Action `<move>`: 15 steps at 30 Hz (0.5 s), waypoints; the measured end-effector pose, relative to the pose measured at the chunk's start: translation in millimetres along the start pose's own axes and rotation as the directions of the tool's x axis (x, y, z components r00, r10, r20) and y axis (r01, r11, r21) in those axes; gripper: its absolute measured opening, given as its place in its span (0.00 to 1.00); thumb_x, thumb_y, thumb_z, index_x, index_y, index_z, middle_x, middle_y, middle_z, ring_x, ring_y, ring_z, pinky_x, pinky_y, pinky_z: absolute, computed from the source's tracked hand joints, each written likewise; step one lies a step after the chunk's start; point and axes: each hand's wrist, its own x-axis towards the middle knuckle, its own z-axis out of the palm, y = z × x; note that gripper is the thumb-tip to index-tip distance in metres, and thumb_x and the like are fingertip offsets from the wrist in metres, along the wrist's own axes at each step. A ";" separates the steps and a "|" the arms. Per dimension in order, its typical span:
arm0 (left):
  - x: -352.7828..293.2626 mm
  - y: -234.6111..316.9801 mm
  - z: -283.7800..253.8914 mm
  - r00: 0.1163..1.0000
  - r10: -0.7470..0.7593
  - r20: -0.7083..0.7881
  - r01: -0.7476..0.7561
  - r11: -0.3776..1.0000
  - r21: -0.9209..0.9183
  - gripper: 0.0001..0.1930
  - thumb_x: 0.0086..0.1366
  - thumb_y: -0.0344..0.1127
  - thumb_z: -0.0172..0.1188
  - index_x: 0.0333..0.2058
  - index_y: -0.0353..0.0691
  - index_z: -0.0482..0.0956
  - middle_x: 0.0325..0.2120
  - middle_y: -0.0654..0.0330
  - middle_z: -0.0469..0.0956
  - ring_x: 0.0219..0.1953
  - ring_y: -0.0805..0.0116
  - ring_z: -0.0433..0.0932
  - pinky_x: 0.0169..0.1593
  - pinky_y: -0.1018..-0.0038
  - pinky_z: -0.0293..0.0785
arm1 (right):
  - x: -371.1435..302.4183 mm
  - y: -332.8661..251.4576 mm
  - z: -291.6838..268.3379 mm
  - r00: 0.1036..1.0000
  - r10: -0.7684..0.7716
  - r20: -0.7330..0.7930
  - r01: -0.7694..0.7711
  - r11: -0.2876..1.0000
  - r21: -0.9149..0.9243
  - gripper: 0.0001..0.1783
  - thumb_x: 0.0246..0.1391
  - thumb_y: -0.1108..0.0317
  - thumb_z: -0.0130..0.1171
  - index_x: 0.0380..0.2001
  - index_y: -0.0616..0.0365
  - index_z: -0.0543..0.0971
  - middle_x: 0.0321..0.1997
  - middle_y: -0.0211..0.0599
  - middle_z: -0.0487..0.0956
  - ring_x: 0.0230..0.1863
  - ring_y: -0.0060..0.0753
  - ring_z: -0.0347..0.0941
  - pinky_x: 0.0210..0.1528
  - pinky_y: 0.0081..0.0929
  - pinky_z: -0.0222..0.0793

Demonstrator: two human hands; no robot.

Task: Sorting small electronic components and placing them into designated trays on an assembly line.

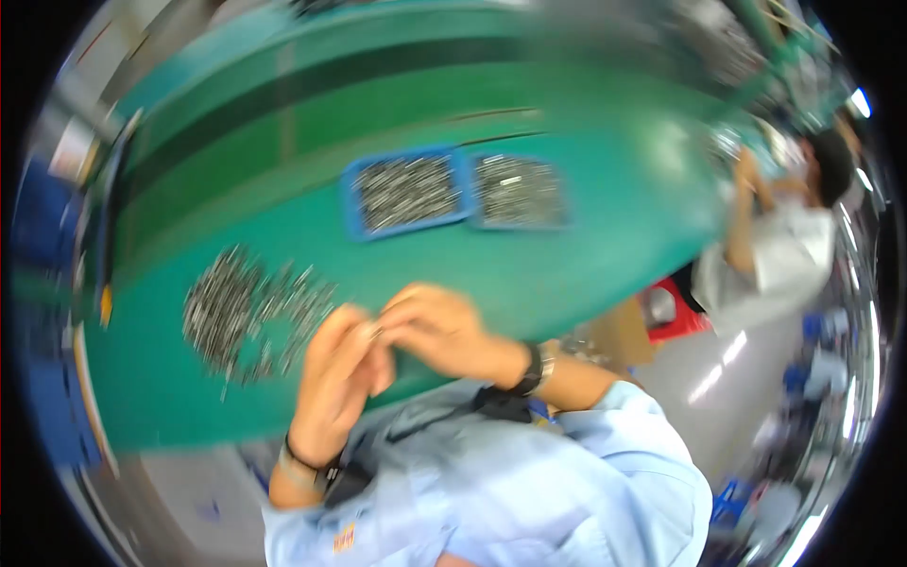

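Observation:
Above the near edge of the green table [283, 222], my left hand [338, 373] and my right hand [439, 326] meet at the fingertips. Both are closed in a pinch around something small, which blur and the fingers keep me from naming. To the left of my left hand lies a loose pile of thin metal pins or rods [222, 307], with a sparser scatter [293, 302] beside it. Beyond my hands, a blue tray [352, 210] is full of similar metal pieces. A second shallow tray [520, 227] of small metal parts touches its right side.
At the right, a person in a white top [770, 255] works at the same table. Near that person are a red stool or bin [682, 321] and a cardboard box [619, 333]. A green raised panel [378, 99] runs along the table's back.

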 end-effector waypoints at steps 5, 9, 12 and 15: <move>-1.9 -5.7 -3.6 0.994 0.106 0.008 -0.107 0.994 0.016 0.08 0.68 0.38 0.48 0.34 0.41 0.64 0.17 0.66 0.63 0.18 0.76 0.64 0.20 0.80 0.59 | 5.5 -4.1 7.7 0.999 -0.036 -0.018 0.037 0.993 0.116 0.05 0.50 0.71 0.60 0.28 0.60 0.76 0.29 0.38 0.74 0.33 0.38 0.73 0.36 0.30 0.69; 2.2 -12.9 2.4 0.991 0.121 0.056 -0.125 0.990 0.060 0.09 0.69 0.39 0.47 0.32 0.42 0.63 0.18 0.66 0.62 0.17 0.77 0.63 0.17 0.82 0.58 | -2.2 -4.5 9.8 0.998 -0.032 -0.058 0.037 0.996 0.081 0.06 0.49 0.70 0.60 0.26 0.60 0.75 0.28 0.38 0.74 0.32 0.39 0.72 0.35 0.31 0.69; 13.9 -6.6 -17.3 0.805 0.067 0.589 0.103 0.963 -0.249 0.17 0.69 0.37 0.48 0.52 0.34 0.69 0.42 0.53 0.75 0.43 0.69 0.74 0.49 0.72 0.69 | -1.0 -11.6 -1.4 0.998 -0.032 -0.054 0.036 0.997 0.073 0.06 0.49 0.70 0.59 0.26 0.60 0.75 0.28 0.38 0.74 0.32 0.39 0.72 0.35 0.31 0.69; 0.8 -7.0 14.0 0.971 0.106 0.213 -0.104 0.994 -0.023 0.09 0.70 0.39 0.47 0.39 0.39 0.66 0.26 0.61 0.67 0.25 0.75 0.66 0.27 0.78 0.61 | 3.2 -16.7 2.1 1.000 0.021 -0.012 -0.020 0.996 0.081 0.06 0.49 0.69 0.59 0.27 0.61 0.75 0.29 0.37 0.74 0.33 0.39 0.72 0.35 0.32 0.68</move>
